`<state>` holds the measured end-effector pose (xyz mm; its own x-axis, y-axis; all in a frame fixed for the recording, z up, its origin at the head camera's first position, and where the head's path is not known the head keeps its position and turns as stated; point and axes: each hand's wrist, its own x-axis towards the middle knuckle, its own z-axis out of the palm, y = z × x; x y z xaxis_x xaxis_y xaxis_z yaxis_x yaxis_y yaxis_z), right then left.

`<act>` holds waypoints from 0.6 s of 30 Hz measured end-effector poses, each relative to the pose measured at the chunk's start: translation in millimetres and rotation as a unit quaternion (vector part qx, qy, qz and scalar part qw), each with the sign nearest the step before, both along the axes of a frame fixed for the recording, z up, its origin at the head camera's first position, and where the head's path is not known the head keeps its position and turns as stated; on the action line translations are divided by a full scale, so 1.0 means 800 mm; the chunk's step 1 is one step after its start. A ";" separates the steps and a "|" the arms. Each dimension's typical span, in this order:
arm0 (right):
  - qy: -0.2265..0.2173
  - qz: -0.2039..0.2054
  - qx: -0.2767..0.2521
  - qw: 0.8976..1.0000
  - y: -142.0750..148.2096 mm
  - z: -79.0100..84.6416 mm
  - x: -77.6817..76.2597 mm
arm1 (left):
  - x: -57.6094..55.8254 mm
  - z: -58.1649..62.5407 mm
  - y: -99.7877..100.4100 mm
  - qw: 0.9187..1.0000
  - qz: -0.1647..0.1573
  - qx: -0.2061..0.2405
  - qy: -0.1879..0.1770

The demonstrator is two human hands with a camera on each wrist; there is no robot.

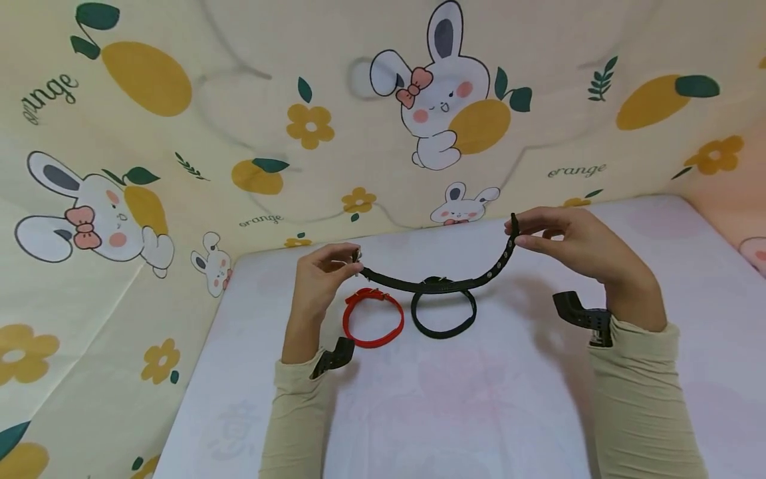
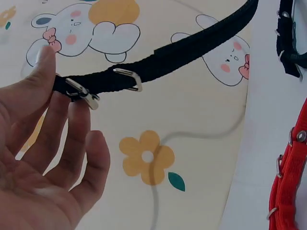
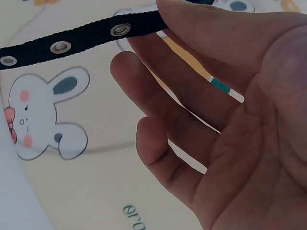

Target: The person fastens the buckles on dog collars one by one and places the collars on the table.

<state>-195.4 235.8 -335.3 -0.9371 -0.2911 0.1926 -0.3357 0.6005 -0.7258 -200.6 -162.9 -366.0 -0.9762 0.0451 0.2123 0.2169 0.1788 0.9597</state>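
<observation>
A black pet collar (image 1: pixel 407 286) hangs in a sagging curve between both hands. My left hand (image 1: pixel 323 276) pinches its buckle end; in the left wrist view a silver buckle (image 2: pixel 82 91) and a metal loop (image 2: pixel 128 79) show beside the fingers. My right hand (image 1: pixel 574 243) pinches the other end, where metal eyelets (image 3: pixel 61 47) run along the strap. Below the strap, a red collar (image 1: pixel 374 344) lies fastened in a ring on the table. To its right lies a black collar ring (image 1: pixel 444 334), its top edge overlapped by the held strap in the head view.
The white table (image 1: pixel 443 406) extends under both arms. Behind and to the left hangs a cream cloth (image 1: pixel 335 60) printed with rabbits, oranges and flowers. A black wrist mount (image 1: pixel 580 313) sits on the right wrist, another (image 1: pixel 335 356) on the left.
</observation>
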 end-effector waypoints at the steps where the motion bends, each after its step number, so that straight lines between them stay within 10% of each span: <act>1: 0.002 0.002 0.003 1.000 -0.002 0.002 0.001 | 0.002 0.001 0.000 1.000 -0.001 0.005 0.000; 18: 0.012 0.020 0.000 1.000 -0.050 0.020 0.012 | 0.028 0.011 0.054 0.994 -0.085 0.065 -0.006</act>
